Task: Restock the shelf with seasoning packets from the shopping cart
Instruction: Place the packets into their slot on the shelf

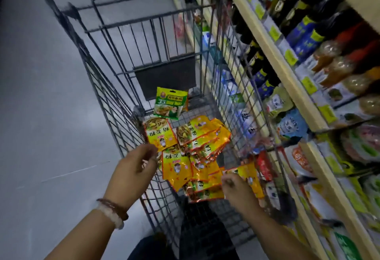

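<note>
Reaching into the wire shopping cart from the handle end, both hands work a loose heap of yellow seasoning packets lying on the basket floor. From my remote seat I see the left hand, with a beaded bracelet on its wrist, pinching the lower corner of one yellow packet that stands up against the cart's left wall, fingers curled around its edge. The right hand has its fingertips closed on another yellow packet at the near right of the heap, lifted a little above the rest. A single green packet leans upright at the far end of the basket, just beyond the yellow ones. To the right of the cart runs the shelf, its tiers holding dark bottles above and bagged goods lower down, with yellow-green price tags along the edges. Motion blur softens the shelf side of the view.
</note>
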